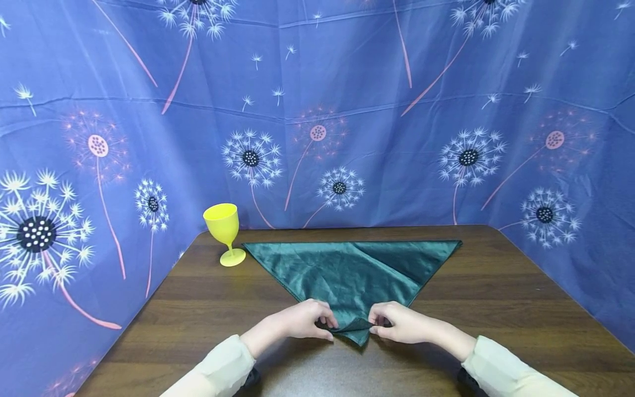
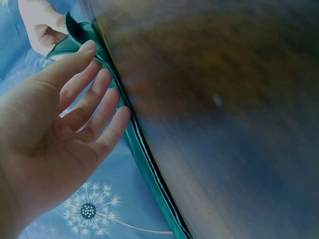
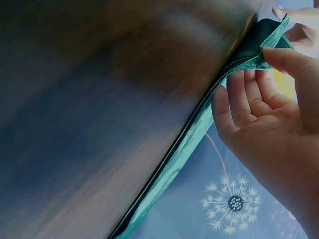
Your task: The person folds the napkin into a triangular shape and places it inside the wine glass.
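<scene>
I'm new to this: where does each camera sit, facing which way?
Head: on the head, facing forward and down at cloth and cup; left hand, right hand, sleeves show.
Left wrist: on that wrist, facing left hand and cloth; right hand beyond.
Right wrist: likewise, facing right hand and cloth; left hand beyond.
Wrist views share cloth and both hands.

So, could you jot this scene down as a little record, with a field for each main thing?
Surface: wooden table
Cloth: green cloth, a triangle with its long edge at the far side and its tip toward the person
Cloth near tip: raised in a fold between the hands
Left hand: pinches the cloth's left edge near the tip
Right hand: pinches its right edge there
Goblet: yellow goblet, upright, left of the cloth
Backdrop: blue fabric with dandelion prints
</scene>
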Motion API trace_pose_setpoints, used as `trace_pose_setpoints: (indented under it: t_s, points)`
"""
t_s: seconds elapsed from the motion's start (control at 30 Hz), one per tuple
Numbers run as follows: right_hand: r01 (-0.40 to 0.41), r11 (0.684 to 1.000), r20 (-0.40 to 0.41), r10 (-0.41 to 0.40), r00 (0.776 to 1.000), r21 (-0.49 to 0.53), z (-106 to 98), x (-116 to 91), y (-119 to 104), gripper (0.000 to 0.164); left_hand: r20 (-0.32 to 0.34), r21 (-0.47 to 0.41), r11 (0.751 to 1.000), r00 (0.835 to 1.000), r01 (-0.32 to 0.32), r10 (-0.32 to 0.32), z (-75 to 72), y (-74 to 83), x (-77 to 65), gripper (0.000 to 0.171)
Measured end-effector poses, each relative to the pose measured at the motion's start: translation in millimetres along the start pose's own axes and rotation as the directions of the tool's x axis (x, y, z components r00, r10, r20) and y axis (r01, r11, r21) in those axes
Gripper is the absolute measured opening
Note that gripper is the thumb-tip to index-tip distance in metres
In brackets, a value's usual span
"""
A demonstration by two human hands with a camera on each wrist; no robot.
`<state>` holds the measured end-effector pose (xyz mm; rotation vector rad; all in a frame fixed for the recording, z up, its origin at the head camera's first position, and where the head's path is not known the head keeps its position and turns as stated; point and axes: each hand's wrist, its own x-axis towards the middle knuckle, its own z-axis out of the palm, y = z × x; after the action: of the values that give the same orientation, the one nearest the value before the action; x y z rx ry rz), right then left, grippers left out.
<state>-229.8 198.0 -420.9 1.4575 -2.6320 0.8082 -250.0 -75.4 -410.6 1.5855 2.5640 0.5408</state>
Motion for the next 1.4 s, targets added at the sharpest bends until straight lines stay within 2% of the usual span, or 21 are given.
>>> trace_pose_setpoints:
  t_s: [0.13, 0.3, 0.43, 0.67, 0.8, 0.97, 1.2, 1.4]
  points:
    - [-0.016, 1.0, -0.001, 0.016, 1.0, 0.006, -1, 0, 0, 0.01, -0.001, 0.049, 0.998, 1.0, 0.026, -0.026, 1.1, 1.4, 1.2, 0.016]
    - [-0.014, 1.0, -0.005, 0.014, 1.0, 0.004, -1, 1, -1, 0.01, 0.005, 0.068, 0.994, 0.996, 0.088, -0.088, 0.5, 3.8, 2.1, 0.008]
    - [-0.006, 1.0, -0.011, 0.006, 1.0, 0.004, 0, 2, -2, 0.011, -0.004, 0.079, 0.99, 0.993, 0.117, -0.117, 1.0, 4.7, 2.7, 0.008]
    - [0.0, 1.0, -0.007, 0.0, 1.0, 0.015, 2, 2, -2, 0.01, -0.033, 0.108, 0.989, 0.995, 0.102, -0.099, 4.5, 5.4, 3.1, 0.007]
    - [-0.011, 0.998, 0.026, 0.009, 1.0, 0.065, 2, 0, -1, 0.008, -0.046, 0.107, 0.989, 0.994, 0.107, -0.103, 5.9, 5.9, 4.1, 0.006]
    - [-0.009, 0.996, 0.066, 0.003, 0.998, 0.084, 2, 0, -1, 0.02, -0.058, 0.115, 0.985, 0.99, 0.132, -0.126, 6.6, 6.8, 5.1, 0.009]
    - [0.066, 0.998, 0.015, -0.066, 0.998, 0.0, 2, 2, 1, 0.013, -0.068, 0.118, 0.98, 0.986, 0.158, -0.151, 7.4, 8.8, 4.3, 0.01]
    - [0.099, 0.995, -0.017, -0.099, 0.995, -0.001, 2, 2, 2, 0.011, -0.07, 0.135, 0.979, 0.987, 0.151, -0.142, 7.2, 13.8, 2.2, 0.01]
